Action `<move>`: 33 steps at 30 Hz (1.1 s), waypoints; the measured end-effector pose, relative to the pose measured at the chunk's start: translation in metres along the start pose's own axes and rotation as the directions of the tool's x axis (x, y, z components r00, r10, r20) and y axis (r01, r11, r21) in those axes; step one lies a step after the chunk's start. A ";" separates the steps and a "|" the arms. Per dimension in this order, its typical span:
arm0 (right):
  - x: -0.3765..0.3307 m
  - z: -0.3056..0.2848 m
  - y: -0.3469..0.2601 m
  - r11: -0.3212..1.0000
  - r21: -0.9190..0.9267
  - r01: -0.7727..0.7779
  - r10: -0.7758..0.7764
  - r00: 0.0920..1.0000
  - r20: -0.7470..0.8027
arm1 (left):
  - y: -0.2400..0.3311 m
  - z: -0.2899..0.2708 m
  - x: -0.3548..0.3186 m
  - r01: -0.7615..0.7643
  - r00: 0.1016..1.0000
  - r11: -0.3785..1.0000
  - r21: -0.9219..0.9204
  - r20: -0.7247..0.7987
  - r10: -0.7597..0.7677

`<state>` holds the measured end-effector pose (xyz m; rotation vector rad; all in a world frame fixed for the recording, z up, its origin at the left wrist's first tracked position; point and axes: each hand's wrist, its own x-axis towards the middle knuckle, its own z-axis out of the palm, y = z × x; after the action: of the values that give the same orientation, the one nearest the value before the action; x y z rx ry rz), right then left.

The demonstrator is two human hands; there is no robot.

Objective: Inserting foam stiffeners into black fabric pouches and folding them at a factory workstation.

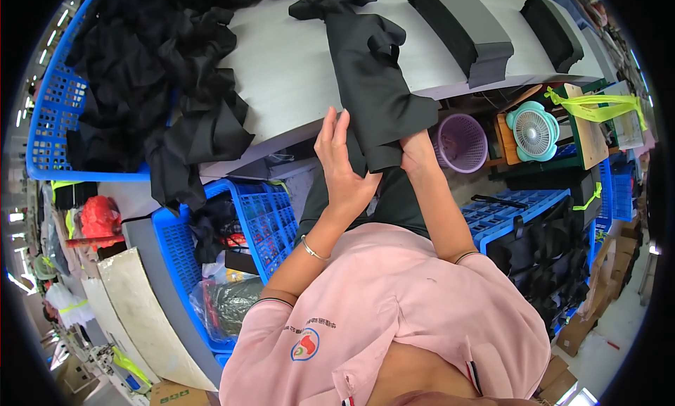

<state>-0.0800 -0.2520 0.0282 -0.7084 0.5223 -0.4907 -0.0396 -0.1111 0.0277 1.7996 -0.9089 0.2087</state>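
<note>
A long piece of black fabric [369,72] lies over the front edge of the grey table [274,75] and hangs toward my lap. My right hand [418,153] is at its lower right corner, the fingers covered by the cloth and apparently gripping it. My left hand [339,170] is beside the lower left edge, fingers stretched upward and apart. Its thumb reaches across to the fabric's bottom edge. The cloth's far end runs into more black fabric at the back of the table.
Loose black fabric [140,75] overflows a blue crate [53,121] at left. Two stacks of black cut pieces, a nearer stack [457,26] and a farther stack [552,33], sit at right. Below are a purple basket [460,144], a small fan [534,131] and another blue crate [184,279].
</note>
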 end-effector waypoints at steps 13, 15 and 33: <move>-0.011 -0.007 0.010 0.988 0.145 0.052 -0.052 0.999 -0.008 | 0.024 0.010 0.011 0.122 0.979 0.943 -0.308 -0.121 -0.166; -0.010 -0.015 0.010 0.991 0.133 0.005 -0.005 1.000 0.003 | 0.026 0.009 0.008 0.104 0.982 0.945 -0.310 -0.120 -0.148; -0.002 0.002 0.023 0.989 0.144 0.038 -0.014 0.986 -0.167 | 0.005 0.006 -0.009 0.079 0.995 0.933 -0.350 -0.034 -0.097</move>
<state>-0.0744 -0.2349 0.0132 -0.5367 0.6263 -0.6095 -0.0510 -0.1126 0.0236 1.4935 -0.7726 0.0314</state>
